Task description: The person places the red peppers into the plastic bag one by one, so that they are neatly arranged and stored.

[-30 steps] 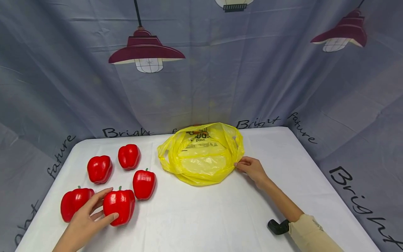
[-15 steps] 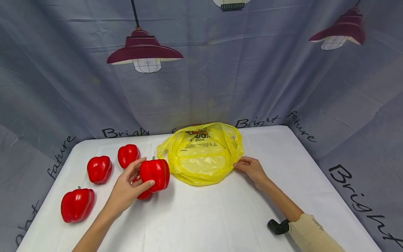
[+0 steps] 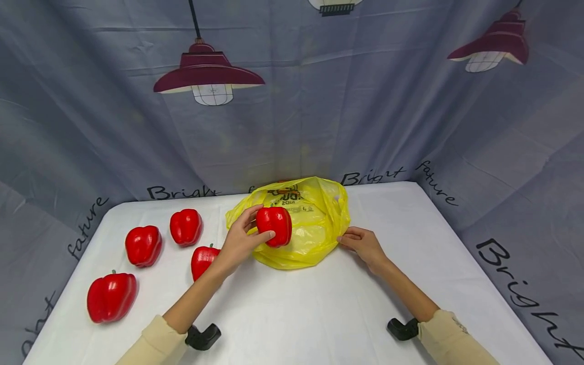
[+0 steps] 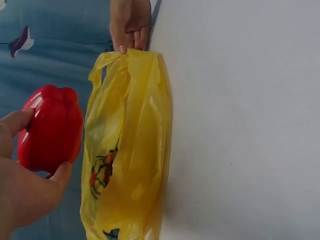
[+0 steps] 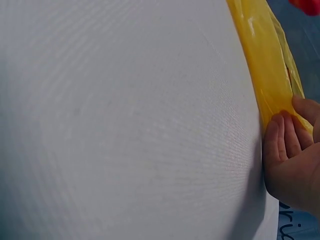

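The left hand (image 3: 239, 240) holds a red pepper (image 3: 274, 226) pinched between its fingers and thumb, up in the air, with the pepper at the hand's right side. The relation to judge by is pepper to bag: seen from the head, the pepper overlaps the left half of the yellow bag (image 3: 315, 242), and the left wrist view shows it higher than the rim and looking just apart from the plastic. The pepper is blocky, with no clear long axis showing. The bag's gaping mouth stretches left to right, from near the left hand across to the right hand (image 3: 363, 247), which pinches the rim at the near right. The left hand is plainly the nearer one to the pepper. Four other peppers (image 3: 143, 246) rest on the worktop (image 3: 310, 314) farther left, one partly hidden behind the left forearm
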The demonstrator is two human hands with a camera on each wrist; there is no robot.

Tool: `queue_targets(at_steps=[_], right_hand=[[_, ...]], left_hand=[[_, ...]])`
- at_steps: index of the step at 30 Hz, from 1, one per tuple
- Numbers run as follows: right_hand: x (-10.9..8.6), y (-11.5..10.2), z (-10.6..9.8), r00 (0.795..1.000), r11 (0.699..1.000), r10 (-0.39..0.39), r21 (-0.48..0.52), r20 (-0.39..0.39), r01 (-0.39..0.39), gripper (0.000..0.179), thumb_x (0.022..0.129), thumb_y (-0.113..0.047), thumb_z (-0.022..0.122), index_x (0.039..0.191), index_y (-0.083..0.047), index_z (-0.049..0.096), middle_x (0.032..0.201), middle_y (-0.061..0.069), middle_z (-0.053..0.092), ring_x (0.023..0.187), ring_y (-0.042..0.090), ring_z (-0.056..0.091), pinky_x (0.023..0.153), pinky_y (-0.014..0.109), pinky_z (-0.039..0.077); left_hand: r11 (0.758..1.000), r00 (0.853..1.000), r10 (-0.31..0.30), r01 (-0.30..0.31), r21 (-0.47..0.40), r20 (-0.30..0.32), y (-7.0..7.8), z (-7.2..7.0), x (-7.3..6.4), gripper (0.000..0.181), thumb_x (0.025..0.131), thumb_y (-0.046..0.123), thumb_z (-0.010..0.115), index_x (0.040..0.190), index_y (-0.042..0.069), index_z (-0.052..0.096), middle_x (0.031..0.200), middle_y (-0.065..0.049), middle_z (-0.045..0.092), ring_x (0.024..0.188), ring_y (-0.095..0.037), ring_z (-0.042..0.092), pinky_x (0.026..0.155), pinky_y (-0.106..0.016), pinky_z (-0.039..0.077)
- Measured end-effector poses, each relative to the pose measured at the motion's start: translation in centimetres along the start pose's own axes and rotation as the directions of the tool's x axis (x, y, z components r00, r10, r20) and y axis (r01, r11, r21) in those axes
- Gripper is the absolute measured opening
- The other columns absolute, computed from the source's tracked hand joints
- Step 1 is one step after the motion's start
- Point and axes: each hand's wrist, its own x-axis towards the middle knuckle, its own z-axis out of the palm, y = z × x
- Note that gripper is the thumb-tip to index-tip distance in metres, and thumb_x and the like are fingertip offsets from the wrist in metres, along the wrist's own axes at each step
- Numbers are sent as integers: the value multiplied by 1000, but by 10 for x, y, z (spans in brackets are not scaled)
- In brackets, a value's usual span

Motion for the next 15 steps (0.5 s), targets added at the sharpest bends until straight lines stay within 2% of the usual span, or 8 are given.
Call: queue_targets(at_steps=[6,15], right_hand=[[0,0,0,1000,1000,13,8,-8,-13,35,92,-12,72,119,9,62,96,6,72,89,12,68,81,24,57],[2,-1,0,1000,1000,17,4,-3,-17,36,93,-13,72,119,9,62,97,7,72,89,12,68,81,24,56]], left_hand=[[1000,1000,3,-2,-22,21,-9,22,31,69,87,12,77,148,17,45,145,-10,48,129,-32,48,93,-45,54],[998,999,22,-20,-57,35,-10,46,67,69,88,8,76,149,16,46,147,-8,47,132,-31,46,97,-45,51]])
